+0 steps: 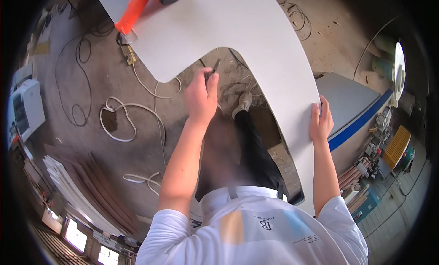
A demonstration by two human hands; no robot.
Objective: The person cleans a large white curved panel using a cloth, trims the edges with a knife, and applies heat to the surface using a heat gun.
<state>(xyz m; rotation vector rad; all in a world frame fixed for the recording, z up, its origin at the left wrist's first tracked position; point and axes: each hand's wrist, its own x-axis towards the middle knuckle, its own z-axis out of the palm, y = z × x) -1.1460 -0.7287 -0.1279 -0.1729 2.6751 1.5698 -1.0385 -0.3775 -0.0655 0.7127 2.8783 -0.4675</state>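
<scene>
A large white curved panel [212, 22] with rounded inner corners stretches across the view and down the right side. My left hand [200, 95] is closed around a narrow dark knife-like tool [216, 66], held over the gap inside the panel's curve; its tip points up and away from me. The tool's lower part is hidden in my fist. At the panel's outer right edge, my right hand [321, 121] grips the rim with thumb and fingers. An orange-handled tool [133, 13] with a dark round part lies on the panel's far left.
White cable [132, 133] loops over the concrete floor beside a yellowish power strip [130, 56]. Long boards [75, 192] lie at lower left. A grey panel with a blue edge [354, 121] and a white round fan-like object [399, 68] stand to the right.
</scene>
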